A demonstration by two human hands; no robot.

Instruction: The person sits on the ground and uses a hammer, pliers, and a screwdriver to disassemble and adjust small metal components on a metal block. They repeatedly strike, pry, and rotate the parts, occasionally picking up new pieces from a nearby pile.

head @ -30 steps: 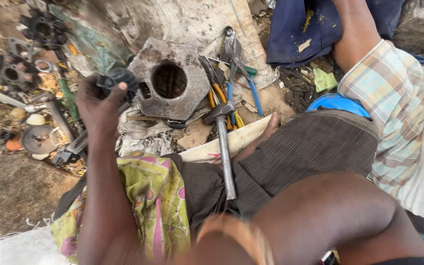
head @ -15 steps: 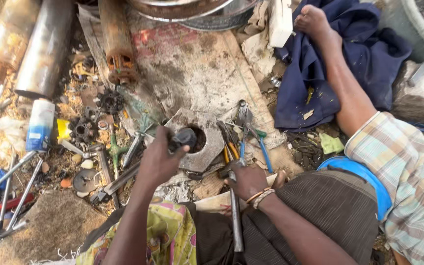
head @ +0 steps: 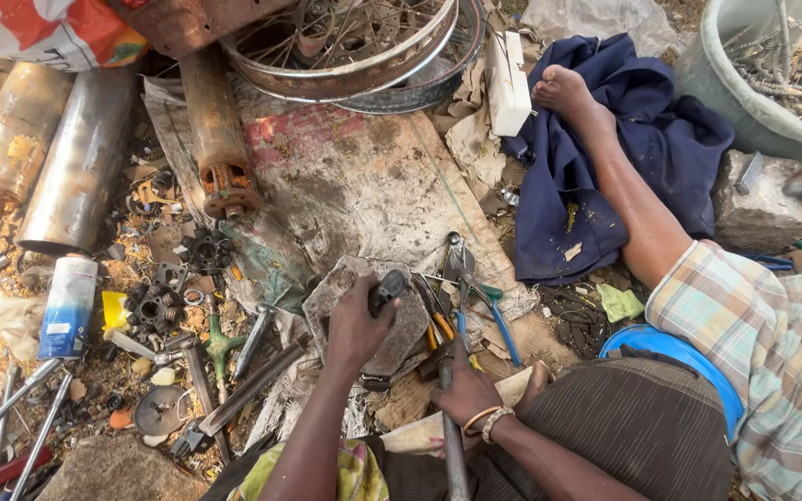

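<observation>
A: A small dark part (head: pixel 388 288) is held in the left hand (head: pixel 356 325), the fingers closed around it. It is kept over the flat metal plate (head: pixel 364 320), near the middle of the ground.

B: And the right hand (head: pixel 469 390)?

A: It is closed on the handle of a hammer (head: pixel 453 436). The handle runs toward the near edge; the head is hidden under the hand, so its position cannot be told.

B: What can go wrong here?

A: In my judgement, the left fingers are the first risk. If the part is struck while it is pinched so close to the fingertips, a blow that is a little off can land on them. The part is small and the plate looks uneven and dirty, so the part can also jump away.

B: Where would it be lost?

A: To the left, many gears (head: pixel 153 306) and small pieces are spread in the dirt; a dark part would be hard to find among them. Just right of the plate, pliers (head: pixel 461 269) and screwdrivers (head: pixel 438 320) are lying; they can be hit by the hammer on the way down.

B: Anything else?

A: A bare leg (head: pixel 624 186) of another person is stretched over the blue cloth (head: pixel 605 139) at the far right. It is well apart from the plate, but a flying piece could reach it.
</observation>
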